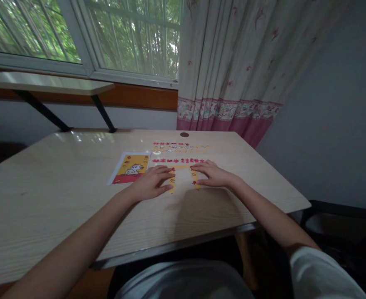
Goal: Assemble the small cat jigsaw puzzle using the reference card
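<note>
Small yellow jigsaw pieces on the table form part of a frame: a top strip, a left strip and a right strip, some with red and dark marks. My left hand rests with fingers spread, its fingertips touching the left strip. On the other side, my right hand lies with fingers stretched out over the top corner and right strip. Left of my left hand is a picture sheet showing a white animal on yellow and red; the hand covers its lower right edge.
Beyond my hands lie a row of red pieces, a band of mixed white and yellow pieces and another red row. A round dark cable cover sits near the back edge. A raised shelf stands at the left back.
</note>
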{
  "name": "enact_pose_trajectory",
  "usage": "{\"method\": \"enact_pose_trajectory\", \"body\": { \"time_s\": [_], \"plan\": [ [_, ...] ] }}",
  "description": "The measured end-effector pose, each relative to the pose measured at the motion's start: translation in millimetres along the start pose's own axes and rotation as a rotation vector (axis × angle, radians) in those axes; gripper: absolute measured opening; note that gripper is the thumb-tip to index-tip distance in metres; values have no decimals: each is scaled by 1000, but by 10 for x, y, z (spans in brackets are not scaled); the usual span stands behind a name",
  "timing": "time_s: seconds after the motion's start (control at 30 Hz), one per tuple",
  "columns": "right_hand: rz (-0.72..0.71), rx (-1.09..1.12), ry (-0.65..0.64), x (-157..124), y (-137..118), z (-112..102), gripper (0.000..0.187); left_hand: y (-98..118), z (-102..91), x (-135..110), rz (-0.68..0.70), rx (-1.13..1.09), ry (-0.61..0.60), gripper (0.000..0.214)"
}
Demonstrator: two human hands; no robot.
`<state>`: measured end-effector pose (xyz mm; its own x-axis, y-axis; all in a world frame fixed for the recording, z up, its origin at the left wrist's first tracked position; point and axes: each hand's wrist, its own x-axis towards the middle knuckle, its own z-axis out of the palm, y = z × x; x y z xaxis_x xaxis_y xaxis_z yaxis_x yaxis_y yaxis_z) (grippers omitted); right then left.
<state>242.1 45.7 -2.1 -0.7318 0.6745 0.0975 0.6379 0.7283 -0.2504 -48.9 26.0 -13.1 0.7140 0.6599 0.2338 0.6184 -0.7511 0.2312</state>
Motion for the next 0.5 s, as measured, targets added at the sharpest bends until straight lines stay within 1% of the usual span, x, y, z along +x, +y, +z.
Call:
{"method": "enact_pose_trajectory", "body": {
  "time_s": [0.23,0.5],
  "plan": [
    [3,7,-9,-2,0,-1,59,19,-9,0,5,3,8,43],
    [0,20,-2,-4,22,13,59,13,-3,12,-19,-21,27,42]
  ]
}}
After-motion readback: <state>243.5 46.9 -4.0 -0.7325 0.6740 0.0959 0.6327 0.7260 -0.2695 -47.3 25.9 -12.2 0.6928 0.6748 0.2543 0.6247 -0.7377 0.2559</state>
